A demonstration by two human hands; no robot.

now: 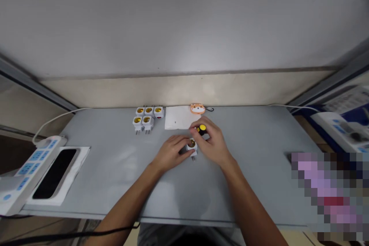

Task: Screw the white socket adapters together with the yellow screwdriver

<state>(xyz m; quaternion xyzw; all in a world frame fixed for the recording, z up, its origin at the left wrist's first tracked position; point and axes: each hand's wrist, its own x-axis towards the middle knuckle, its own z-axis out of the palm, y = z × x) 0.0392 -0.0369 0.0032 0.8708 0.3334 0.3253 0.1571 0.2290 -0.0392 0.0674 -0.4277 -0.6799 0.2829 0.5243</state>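
Near the middle of the grey table, my left hand (172,153) grips a white plug-in lamp socket (192,147), its brass-coloured opening facing up and its prongs pointing toward me. My right hand (213,144) is closed around a short screwdriver (203,127) with a black handle and a yellow end, just above and right of that socket. The fingers hide the tool's shaft and tip, so I cannot tell whether it touches the socket. Several similar lamp sockets (148,120) stand in two rows farther back on the left.
Behind my hands lies a white sheet (180,118) with a tiny dark speck on it. An orange animal-face case (197,108) with a carabiner rests at its corner. At left are a phone (56,173) and a power strip (34,165). A pixelated patch covers the right side.
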